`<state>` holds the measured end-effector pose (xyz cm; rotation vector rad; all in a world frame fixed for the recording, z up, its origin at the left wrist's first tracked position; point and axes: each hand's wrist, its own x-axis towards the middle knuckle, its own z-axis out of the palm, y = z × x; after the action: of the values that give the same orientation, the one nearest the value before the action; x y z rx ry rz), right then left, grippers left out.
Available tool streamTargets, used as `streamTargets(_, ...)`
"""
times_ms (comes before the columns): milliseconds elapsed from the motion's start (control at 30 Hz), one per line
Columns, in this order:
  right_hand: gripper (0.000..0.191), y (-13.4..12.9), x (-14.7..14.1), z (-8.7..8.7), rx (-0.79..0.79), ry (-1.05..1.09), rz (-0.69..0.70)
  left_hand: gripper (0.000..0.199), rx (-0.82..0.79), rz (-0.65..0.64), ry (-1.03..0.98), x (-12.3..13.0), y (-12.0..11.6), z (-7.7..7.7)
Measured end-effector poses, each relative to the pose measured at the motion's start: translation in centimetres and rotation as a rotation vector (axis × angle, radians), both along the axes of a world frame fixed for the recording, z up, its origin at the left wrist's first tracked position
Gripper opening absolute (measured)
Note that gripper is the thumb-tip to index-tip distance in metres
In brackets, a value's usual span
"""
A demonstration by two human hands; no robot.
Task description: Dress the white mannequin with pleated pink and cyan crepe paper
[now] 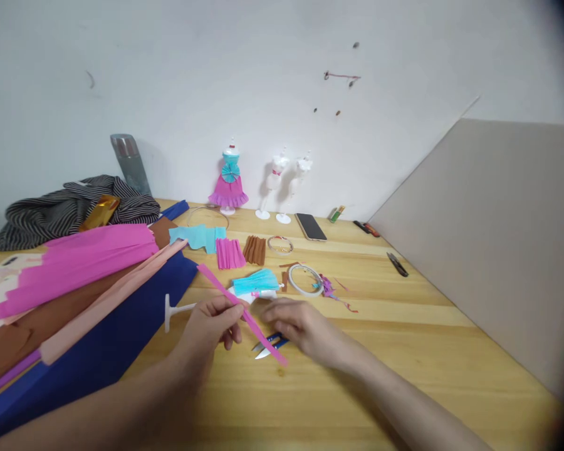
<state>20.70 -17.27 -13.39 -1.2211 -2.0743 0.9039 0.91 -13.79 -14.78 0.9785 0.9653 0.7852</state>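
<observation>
My left hand (pixel 219 319) pinches a long pink paper strip (pixel 267 343) between thumb and fingers; the strip slants from upper left to lower right. My right hand (pixel 296 319) is just right of it, fingers curled, and what they may hold is hidden. Blue-handled snips (pixel 269 346) lie on the table beneath the strip's lower end, beside the right hand. Behind both hands a small white mannequin lies on its side with pleated light blue paper (pixel 256 282) over it; its white stand base (pixel 167 313) shows left of my left hand.
Paper sheets (pixel 89 266) cover the left, near striped cloth (pixel 75 210) and a bottle (pixel 130 164). Mannequins (pixel 230 181) and a phone (pixel 311 227) are at the back. A tape roll (pixel 305 293), scraps (pixel 328 287) and a cutter (pixel 397 264) lie on the table's right side.
</observation>
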Motion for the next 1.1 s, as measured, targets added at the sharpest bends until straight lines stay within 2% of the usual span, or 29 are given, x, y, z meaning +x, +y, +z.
streamTargets(67,0.024,0.3,-0.5,0.1,-0.169,0.286,-0.086,0.03,0.044,-0.009,0.02,0.3,0.1,0.2)
streamTargets(133,0.039,0.5,-1.6,-0.4,-0.38,0.513,-0.038,0.026,0.102,-0.014,0.046,0.7,0.2,0.4)
streamTargets(167,0.044,0.6,-2.1,-0.8,-0.465,0.584,-0.032,0.024,0.132,-0.015,0.063,0.9,0.2,0.4)
streamTargets(267,0.042,0.7,-3.0,-1.9,-0.587,0.707,-0.207,0.021,0.198,-0.058,0.14,1.0,0.4,0.7)
streamTargets(400,0.031,1.1,-1.1,-1.7,-0.512,0.831,-0.357,0.038,0.226,-0.112,0.254,0.2,1.2,1.7)
streamTargets(467,0.028,1.4,0.5,-1.0,-0.425,0.877,-0.43,0.035,0.317,-0.121,0.363,-0.3,2.2,2.3)
streamTargets(500,0.027,1.6,1.3,-0.6,-0.387,0.906,-0.461,0.03,0.422,-0.147,0.434,-0.5,2.7,2.6)
streamTargets(567,0.028,2.0,2.4,-0.2,-0.338,0.944,-0.52,0.017,0.759,-0.175,0.604,-0.6,4.0,3.0)
streamTargets(633,0.029,2.4,3.0,-0.3,-0.326,0.97,-0.569,0.017,1.025,-0.26,0.824,-0.2,5.2,2.9)
streamTargets(700,0.032,2.6,3.2,-0.6,-0.324,0.984,-0.595,0.023,1.159,-0.378,1.068,0.7,5.9,2.4)
streamTargets(767,0.032,2.7,3.2,-1.0,-0.322,0.988,-0.602,0.026,1.178,-0.42,1.172,1.9,6.0,1.8)
streamTargets(900,0.03,2.7,3.4,-1.3,-0.314,0.979,-0.609,0.038,1.157,-0.396,1.249,3.8,5.1,0.7)
streamTargets(1000,0.029,2.7,3.5,-1.5,-0.316,0.964,-0.613,0.046,1.148,-0.377,1.269,4.2,4.6,0.3)
streamTargets(1100,0.029,2.7,3.3,-1.8,-0.322,0.948,-0.608,0.04,1.145,-0.392,1.261,3.9,4.4,0.4)
